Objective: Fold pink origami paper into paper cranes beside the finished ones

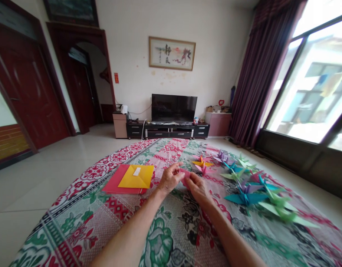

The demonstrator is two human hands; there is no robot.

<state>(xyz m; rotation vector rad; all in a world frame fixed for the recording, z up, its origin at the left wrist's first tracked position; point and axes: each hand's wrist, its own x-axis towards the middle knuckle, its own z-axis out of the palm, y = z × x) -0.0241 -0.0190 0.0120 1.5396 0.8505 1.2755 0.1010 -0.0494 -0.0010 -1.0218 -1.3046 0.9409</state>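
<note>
A small folded piece of pink paper (184,177) is held between both my hands above the patterned tablecloth. My left hand (171,178) pinches its left side between thumb and fingers. On the opposite edge, my right hand (198,185) grips it the same way, partly covering it. Left of my hands lies a yellow paper packet (136,181) with a small white scrap on it, resting over red paper sheets (112,181). To the right, a pink paper crane (203,169) and a yellow paper crane (201,161) sit just beyond my right hand.
Several more paper cranes in blue (246,196), green (279,204) and purple (223,156) crowd the right side of the floral tablecloth (160,237). Past the table's far edge, a television (174,108) stands on a low black cabinet (160,132). Purple curtains (251,74) hang by the window.
</note>
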